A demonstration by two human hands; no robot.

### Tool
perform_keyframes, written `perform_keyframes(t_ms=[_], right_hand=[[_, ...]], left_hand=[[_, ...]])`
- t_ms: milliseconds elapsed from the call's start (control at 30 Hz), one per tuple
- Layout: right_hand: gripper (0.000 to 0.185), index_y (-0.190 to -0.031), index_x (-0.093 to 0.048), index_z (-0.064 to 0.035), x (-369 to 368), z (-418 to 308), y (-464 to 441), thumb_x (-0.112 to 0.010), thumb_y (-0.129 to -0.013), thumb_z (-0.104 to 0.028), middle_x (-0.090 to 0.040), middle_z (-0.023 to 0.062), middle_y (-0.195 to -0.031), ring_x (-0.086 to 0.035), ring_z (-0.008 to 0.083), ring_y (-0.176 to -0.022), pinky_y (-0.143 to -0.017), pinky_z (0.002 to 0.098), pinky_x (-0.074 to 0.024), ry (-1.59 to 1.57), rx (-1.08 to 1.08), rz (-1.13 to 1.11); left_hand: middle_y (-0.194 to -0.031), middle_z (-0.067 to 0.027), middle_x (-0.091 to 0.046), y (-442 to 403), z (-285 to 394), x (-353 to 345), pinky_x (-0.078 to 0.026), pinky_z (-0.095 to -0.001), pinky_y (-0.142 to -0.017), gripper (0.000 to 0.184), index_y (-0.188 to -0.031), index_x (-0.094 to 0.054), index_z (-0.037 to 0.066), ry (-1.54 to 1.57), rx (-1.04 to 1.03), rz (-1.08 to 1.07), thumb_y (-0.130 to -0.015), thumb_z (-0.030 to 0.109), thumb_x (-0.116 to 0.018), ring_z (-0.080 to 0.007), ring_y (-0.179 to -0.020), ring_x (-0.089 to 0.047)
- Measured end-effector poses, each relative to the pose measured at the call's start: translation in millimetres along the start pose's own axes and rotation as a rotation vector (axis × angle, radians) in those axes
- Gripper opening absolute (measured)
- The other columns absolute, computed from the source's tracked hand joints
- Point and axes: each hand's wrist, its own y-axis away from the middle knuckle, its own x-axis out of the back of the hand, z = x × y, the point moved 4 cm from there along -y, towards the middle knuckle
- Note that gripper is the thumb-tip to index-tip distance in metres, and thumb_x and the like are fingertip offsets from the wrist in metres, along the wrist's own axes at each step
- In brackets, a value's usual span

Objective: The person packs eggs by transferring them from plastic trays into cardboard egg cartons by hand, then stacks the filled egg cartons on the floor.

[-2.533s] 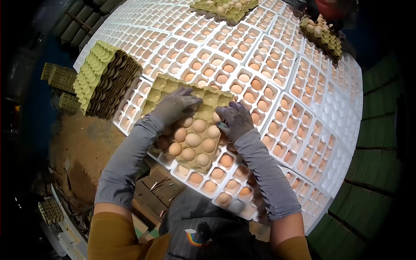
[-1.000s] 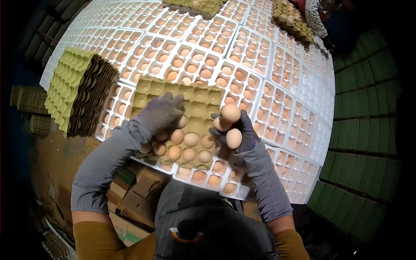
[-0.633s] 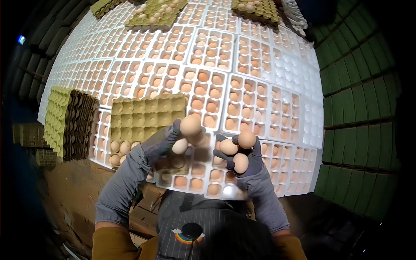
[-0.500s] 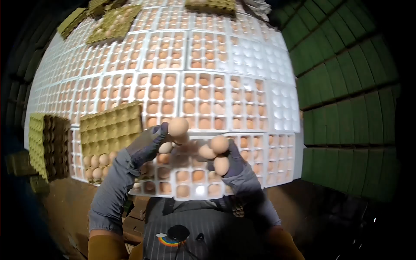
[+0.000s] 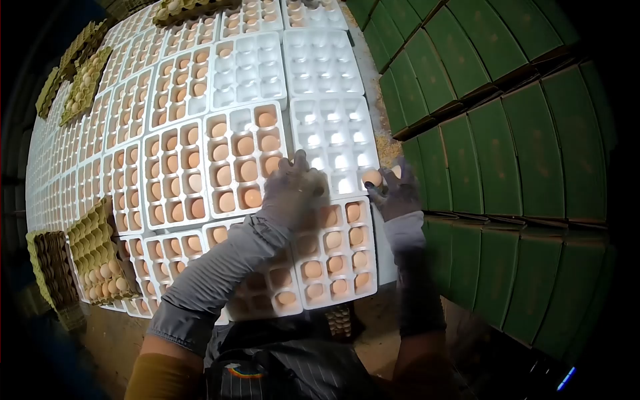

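Note:
My right hand, in a grey glove, is closed around eggs at the right edge of a white foam egg tray with bare cups. One egg shows at the thumb and another egg between the fingers. My left hand, also gloved, is bent with curled fingers over the border between that tray and a mostly filled tray. Whatever it holds, if anything, is hidden beneath it. Below both hands lies another tray with brown eggs in its cups.
More white trays of eggs spread to the left and back. Stacked yellowish pulp trays stand at the left, near a pulp tray with eggs. Green boxes are stacked along the right side.
The view has swung to the right. Both hands have moved from the near tray toward the bare-cupped tray at the right. The egg earlier in my left hand is out of sight.

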Motion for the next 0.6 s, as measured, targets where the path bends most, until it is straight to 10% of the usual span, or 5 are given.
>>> perform_keyframes(t_ms=[233,400,600], right_hand=[[0.035,-0.125,-0.059,-0.0222,-44,-37,-11,-0.065,-0.090,-0.025,-0.054,0.0128,-0.124,-0.064,0.0290,-0.102,-0.081,0.0357,-0.0563,-0.251,0.210,-0.310],[0.037,-0.126,-0.061,-0.0096,-49,-13,-58,-0.063,-0.089,-0.008,-0.059,0.0144,-0.105,-0.060,0.0294,-0.097,-0.085,0.0385,-0.0486,-0.927,-0.165,0.049],[0.044,-0.136,-0.051,-0.0065,-90,27,-60,-0.051,-0.093,-0.001,-0.058,0.0161,-0.129,-0.057,0.0301,-0.118,-0.102,0.0375,-0.0461,-1.124,-0.246,0.082]], left_hand=[[-0.116,-0.0196,-0.057,-56,-19,-30,-0.054,-0.0432,-0.086,0.042,-0.132,-0.056,0.014,0.098,-0.001,-0.035,-0.092,0.021,-0.065,-0.0359,-0.103,-0.063],[-0.125,-0.0199,-0.053,-85,4,-34,-0.048,-0.0458,-0.094,0.052,-0.143,-0.047,0.016,0.355,-0.029,0.237,-0.093,0.018,-0.063,-0.0392,-0.108,-0.057],[-0.140,-0.0206,-0.045,-76,10,-42,-0.041,-0.0453,-0.106,0.059,-0.150,-0.036,0.013,0.414,-0.041,0.363,-0.095,0.009,-0.056,-0.0392,-0.124,-0.049]])
